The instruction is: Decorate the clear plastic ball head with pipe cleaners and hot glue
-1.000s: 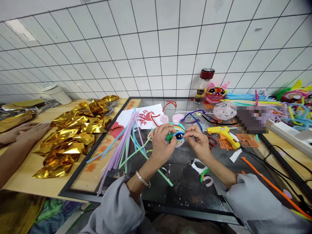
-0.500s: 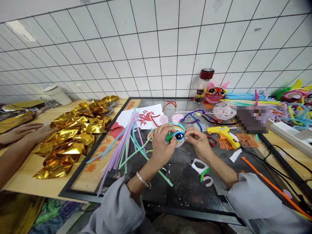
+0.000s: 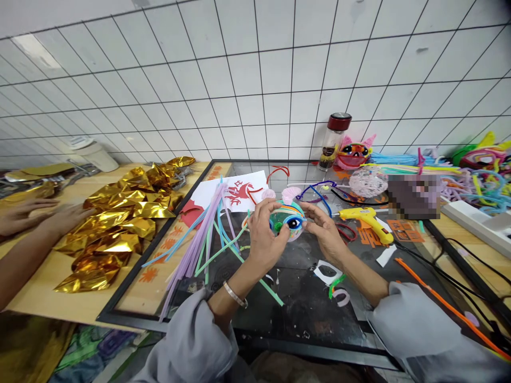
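Between my hands is a small pipe-cleaner animal head [image 3: 286,211] in green, orange and blue, with a blue-rimmed eye facing me and a pink ear on top. My left hand [image 3: 264,234] grips its left side, thumb beside the eye. On the right side, my right hand [image 3: 323,229] holds it too, thumb at the eye's outer edge and fingers curving behind. A white paper cutout [image 3: 327,272] and short green and lilac pipe-cleaner bits lie below my right hand. Lilac, blue and green pipe cleaners [image 3: 199,244] fan out to the left.
A yellow glue gun [image 3: 367,221] lies right of my hands, its black cord trailing right. Behind stand a glass bottle [image 3: 334,141] and a pink animal head [image 3: 354,151]. Gold foil [image 3: 123,218] covers the left table, near another person's arm [image 3: 35,250]. An orange pipe cleaner [image 3: 447,298] lies right.
My right hand has shifted from a fingertip pinch at the eye's edge to a wider hold around the head's right side. The left hand has stayed put.
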{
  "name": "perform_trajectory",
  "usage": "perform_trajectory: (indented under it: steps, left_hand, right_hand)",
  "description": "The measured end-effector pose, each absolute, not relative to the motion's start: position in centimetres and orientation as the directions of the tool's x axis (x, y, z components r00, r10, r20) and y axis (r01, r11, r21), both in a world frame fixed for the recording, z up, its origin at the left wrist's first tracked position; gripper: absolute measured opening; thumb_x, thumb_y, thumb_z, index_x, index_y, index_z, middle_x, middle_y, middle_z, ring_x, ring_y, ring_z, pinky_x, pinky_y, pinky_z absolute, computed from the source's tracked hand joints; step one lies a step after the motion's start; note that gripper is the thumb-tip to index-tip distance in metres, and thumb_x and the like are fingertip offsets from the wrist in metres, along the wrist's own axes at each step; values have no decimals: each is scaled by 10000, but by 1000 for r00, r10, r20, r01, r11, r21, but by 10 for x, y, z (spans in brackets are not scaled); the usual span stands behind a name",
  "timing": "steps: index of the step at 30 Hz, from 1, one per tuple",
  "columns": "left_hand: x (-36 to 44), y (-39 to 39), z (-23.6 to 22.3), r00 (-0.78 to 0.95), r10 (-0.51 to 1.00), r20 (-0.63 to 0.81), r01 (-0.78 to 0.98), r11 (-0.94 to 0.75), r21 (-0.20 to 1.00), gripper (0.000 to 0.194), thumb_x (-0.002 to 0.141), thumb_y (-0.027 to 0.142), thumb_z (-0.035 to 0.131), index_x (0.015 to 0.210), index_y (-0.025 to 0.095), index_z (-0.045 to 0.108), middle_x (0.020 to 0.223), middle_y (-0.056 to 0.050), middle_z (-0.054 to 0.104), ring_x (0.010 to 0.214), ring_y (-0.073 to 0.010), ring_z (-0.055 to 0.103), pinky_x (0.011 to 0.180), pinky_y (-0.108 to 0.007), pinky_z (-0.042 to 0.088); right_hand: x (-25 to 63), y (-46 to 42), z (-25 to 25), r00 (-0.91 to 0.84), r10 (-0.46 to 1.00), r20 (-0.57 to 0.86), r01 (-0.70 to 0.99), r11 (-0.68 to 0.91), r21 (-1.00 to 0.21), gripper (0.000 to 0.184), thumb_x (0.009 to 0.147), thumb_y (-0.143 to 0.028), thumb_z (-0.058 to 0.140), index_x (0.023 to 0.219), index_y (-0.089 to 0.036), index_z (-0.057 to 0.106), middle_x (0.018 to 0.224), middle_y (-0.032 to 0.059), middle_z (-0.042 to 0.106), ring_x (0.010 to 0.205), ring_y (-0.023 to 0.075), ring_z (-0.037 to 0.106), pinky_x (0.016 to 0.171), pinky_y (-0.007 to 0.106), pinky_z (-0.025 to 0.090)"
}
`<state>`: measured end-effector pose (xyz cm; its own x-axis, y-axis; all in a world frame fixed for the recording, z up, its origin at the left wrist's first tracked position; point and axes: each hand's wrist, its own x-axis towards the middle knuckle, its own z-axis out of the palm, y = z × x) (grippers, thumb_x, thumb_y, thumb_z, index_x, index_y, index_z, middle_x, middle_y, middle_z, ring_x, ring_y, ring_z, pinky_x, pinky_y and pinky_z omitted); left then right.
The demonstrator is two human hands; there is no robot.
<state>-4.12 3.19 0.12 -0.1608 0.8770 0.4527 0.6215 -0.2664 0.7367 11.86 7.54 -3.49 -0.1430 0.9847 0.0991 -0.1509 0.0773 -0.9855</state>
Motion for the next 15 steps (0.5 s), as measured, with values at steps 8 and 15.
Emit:
perform_trajectory:
  steps: [8,15]
  left_hand:
    - [-41,31,2,-138,878,459,627,-281,726,396,697,107,578,1077,217,549,1216,-75,608,1207,-256,537,1028,-436,340]
    - [-42,33,1,-100,878,468,655,-296,695,367,708,123,571,1064,210,547,1148,-67,653,1152,-247,572,1010,-415,355]
  right_hand:
    - [116,77,-35,-232,965,126,-244,67,-968,500,657,-215,655,1153,-276,678,1257,12,663,1226,252,529,1060,399,376]
    - [116,79,-34,-241,963,123,-264,57,-963,483,638,-195,662,1114,-272,692,1178,11,710,1175,257,575,1041,415,399]
